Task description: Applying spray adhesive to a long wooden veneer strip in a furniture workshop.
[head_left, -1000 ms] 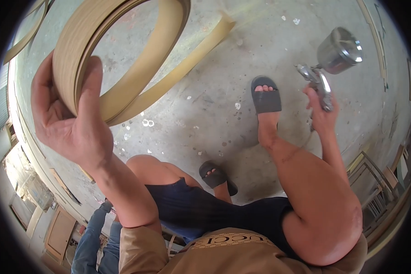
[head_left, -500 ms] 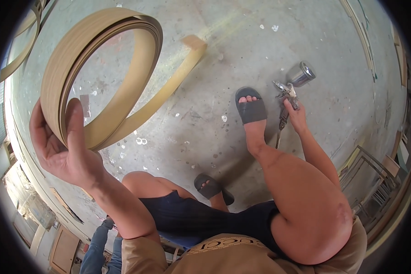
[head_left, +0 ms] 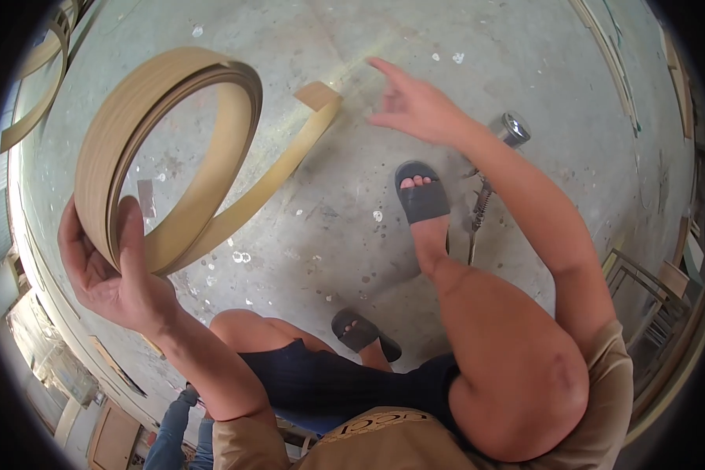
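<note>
A coil of wood-grain edge banding point(head_left: 125, 117) is gripped in my left hand point(head_left: 121, 274), thumb inside the loop and fingers round its outside. Its loose end trails up and to the right, with a folded-over brown tip point(head_left: 318, 95). My right hand point(head_left: 419, 106) is empty, index finger stretched toward that tip and thumb apart, not touching it. Under my right forearm, a spray gun with a metal cup point(head_left: 515, 129) rests on the concrete floor. My forearm hides most of the gun's body; its hose fitting point(head_left: 481, 207) shows beside my sandal.
More curled banding point(head_left: 43, 106) hangs at the far left. Long strips point(head_left: 607, 59) lie along the floor at the upper right. A metal frame point(head_left: 642, 290) stands at right. Another person's jeans-clad leg point(head_left: 168, 431) shows at lower left, near a wooden panel point(head_left: 113, 435).
My right hand has let go of the spray gun, leaving it on the floor, and has moved up and left toward the banding's loose end. The coil has dropped slightly in view.
</note>
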Demonstrator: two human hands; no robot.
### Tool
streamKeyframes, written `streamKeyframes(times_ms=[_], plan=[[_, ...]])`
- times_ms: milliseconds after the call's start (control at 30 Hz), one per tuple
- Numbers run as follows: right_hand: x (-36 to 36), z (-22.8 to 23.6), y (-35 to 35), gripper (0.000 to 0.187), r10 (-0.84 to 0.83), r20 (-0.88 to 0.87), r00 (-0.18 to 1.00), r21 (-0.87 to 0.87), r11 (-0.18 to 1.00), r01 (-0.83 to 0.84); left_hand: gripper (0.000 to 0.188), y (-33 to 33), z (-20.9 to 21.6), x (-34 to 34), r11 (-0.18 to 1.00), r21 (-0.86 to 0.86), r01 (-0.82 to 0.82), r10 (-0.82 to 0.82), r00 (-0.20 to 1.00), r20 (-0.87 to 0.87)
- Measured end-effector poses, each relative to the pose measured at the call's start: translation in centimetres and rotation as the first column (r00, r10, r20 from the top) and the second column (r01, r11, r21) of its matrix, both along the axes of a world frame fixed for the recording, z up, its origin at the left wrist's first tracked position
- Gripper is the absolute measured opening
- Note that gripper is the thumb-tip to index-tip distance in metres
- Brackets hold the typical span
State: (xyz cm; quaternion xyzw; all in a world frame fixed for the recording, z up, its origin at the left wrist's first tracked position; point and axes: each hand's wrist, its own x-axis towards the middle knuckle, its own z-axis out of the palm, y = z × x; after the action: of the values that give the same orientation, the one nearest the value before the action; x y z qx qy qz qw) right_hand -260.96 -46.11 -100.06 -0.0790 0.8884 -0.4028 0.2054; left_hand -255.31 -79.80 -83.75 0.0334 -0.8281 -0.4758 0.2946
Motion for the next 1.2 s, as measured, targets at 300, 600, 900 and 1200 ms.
streamKeyframes(times_ms=[300, 600, 900, 1200], plan=[[-7.6, -2.6, -0.5, 0.051, 0.254, 0.135, 0.958, -0.175, 0.958, -0.229, 0.045, -0.5, 0.6, 0.5, 0.993, 0.101, -0.066, 0.069, 0.997, -0.021], [-12.2, 8.5, 13.3, 0.057, -0.087, -0.010, 0.996, 0.048, 0.995, 0.087, 0.029, -5.1, -5.7, -1.2, 0.955, 0.288, 0.074, -0.099, 0.992, 0.072], [-12.9, 6.2, 17.0, 0.058, -0.066, 0.102, 0.993, 0.116, 0.992, 0.054, 0.033, -3.5, -13.8, -2.7, 0.847, 0.529, 0.050, -0.265, 0.903, 0.339], [-13.2, 1.7, 16.8, 0.053, -0.089, 0.090, 0.992, 0.003, 0.996, 0.089, 0.025, -0.1, -13.7, -2.4, 0.883, 0.458, 0.106, -0.312, 0.861, 0.402]])
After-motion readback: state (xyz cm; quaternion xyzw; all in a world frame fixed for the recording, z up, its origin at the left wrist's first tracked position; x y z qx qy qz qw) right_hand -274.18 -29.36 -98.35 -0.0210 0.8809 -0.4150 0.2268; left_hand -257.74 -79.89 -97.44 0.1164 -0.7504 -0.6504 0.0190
